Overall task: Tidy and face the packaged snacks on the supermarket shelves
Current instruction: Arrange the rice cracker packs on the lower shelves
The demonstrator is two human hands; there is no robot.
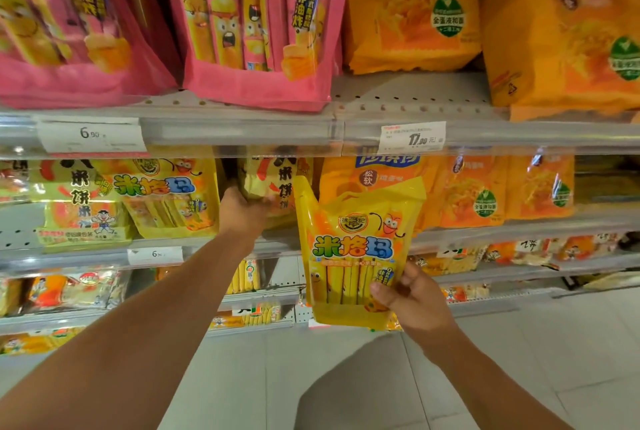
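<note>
My right hand (412, 298) grips the lower right corner of a yellow snack bag (353, 249) with cartoon sticks, held upright in front of the middle shelf (485, 227). My left hand (242, 209) reaches into that shelf and grips a pale yellow rice-cracker bag (266, 180) standing at the back. A matching yellow bag (166, 197) stands to the left on the same shelf, leaning over a rice-cracker pack (79, 218).
Pink snack bags (256, 31) and orange cake bags (412, 7) fill the top shelf. More orange bags (474, 190) stand right of the gap. Lower shelves (256, 298) hold small packs. Price tags (412, 137) line the rails. Grey tiled floor (346, 377) lies below.
</note>
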